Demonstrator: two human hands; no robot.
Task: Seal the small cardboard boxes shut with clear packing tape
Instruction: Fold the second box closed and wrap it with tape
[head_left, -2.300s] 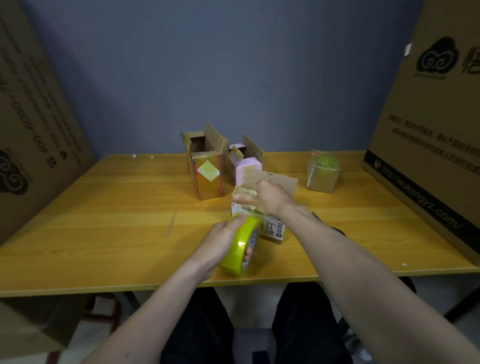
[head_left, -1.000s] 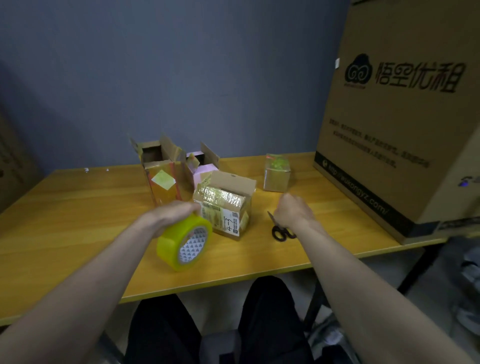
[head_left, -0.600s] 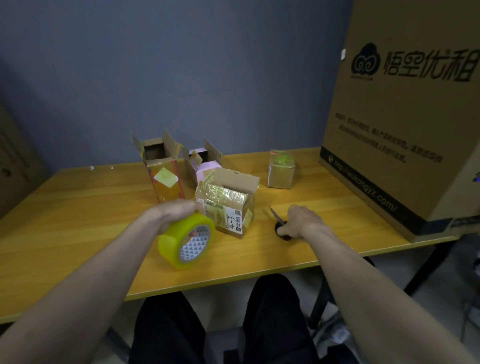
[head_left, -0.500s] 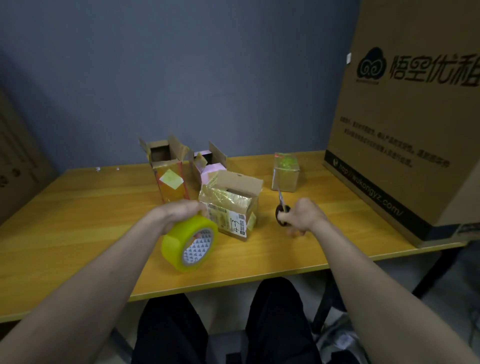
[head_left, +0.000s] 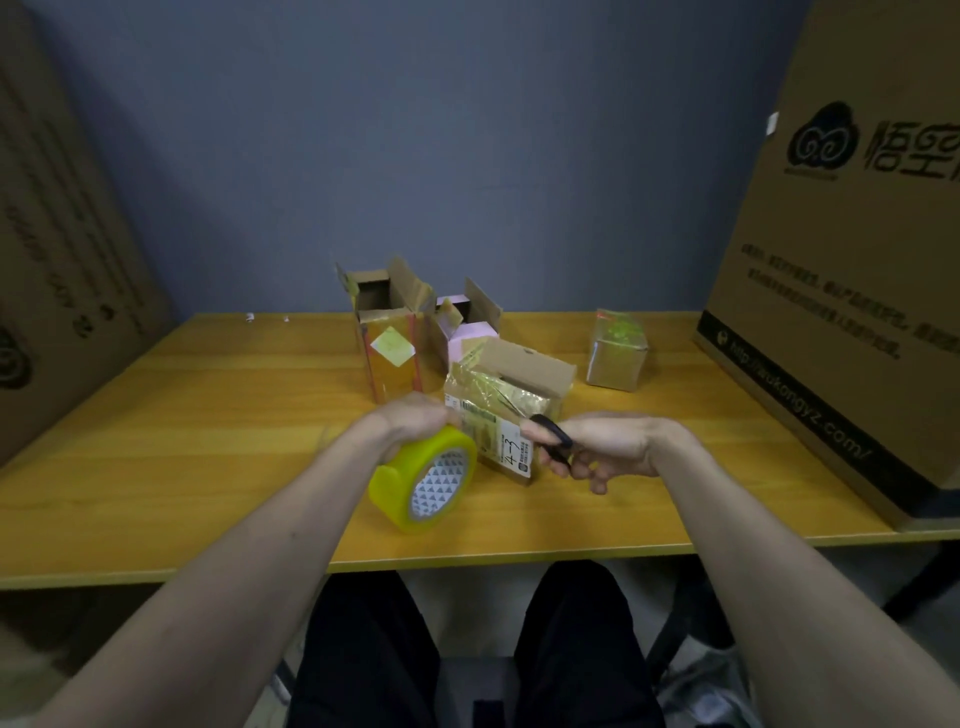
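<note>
Yellow-green tape roll (head_left: 423, 480) in the lower centre of the frame, and the left hand (head_left: 415, 423) has its fingers curled over the top of it, holding it tilted so the patterned core faces down toward the viewer. Just right of it, the right hand (head_left: 602, 447) is wrapped around black scissors (head_left: 550, 441), fingers through the handles, thin blades reaching up and left over the box; whether the blades are parted is too fine to tell.

The box being sealed (head_left: 506, 410) sits dead centre on the wooden table (head_left: 182, 441), between the two hands, its long axis running from upper right down to lower left, the printed label end facing the viewer. One brown flap stands up along its far edge, and crinkled, shiny tape covers the top.

Handling? It looks like light, thin cardboard, likely to skid on the smooth tabletop and dent if squeezed, so pressing flat on the lid or holding the short ends seems safest. The tape film is thin and sticky and will probably fold on itself unless kept taut.

Behind, in the upper centre, two more small boxes (head_left: 387, 332) stand open, while a taped one (head_left: 617, 349) sits apart to the right.
</note>
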